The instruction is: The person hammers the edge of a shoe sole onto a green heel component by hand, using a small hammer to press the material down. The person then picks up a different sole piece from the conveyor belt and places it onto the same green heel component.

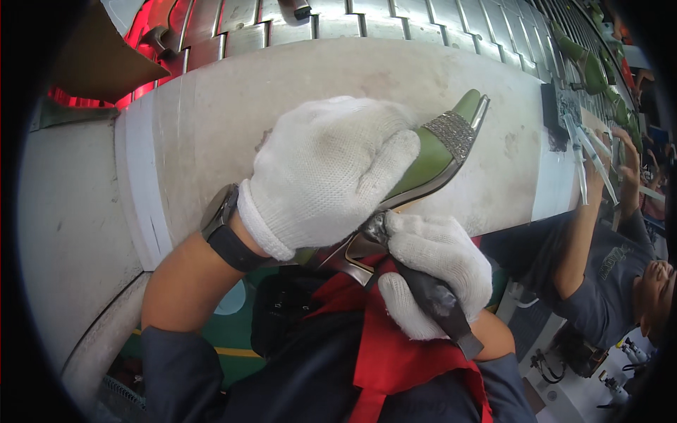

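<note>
Green shoe (427, 163) is overhanging the near edge of the table (518, 166), probably handling light, stiff-soled, scuffable. Left hand (328, 166) is gripping its midsection, likely the best hold; right hand (443, 262) is clenching a dark tool (428, 293).

White knit gloves (317, 169), black wristwatch (236, 241), dark sleeves (180, 377), red apron (402, 356)

Reaching in w/ bare L forearm (192, 283), angled up & R toward wrist (248, 235); clasping w/ white-gloved L hand (328, 166), held back up, w/ thumb (395, 161) stretched out to R & fingertips mostly hidden. Gripping w/ white-gloved R hand (446, 261), just below & to R of L one, w/ digits (424, 247) curled inward & bare R forearm (495, 334) partly hidden behind it.
</note>
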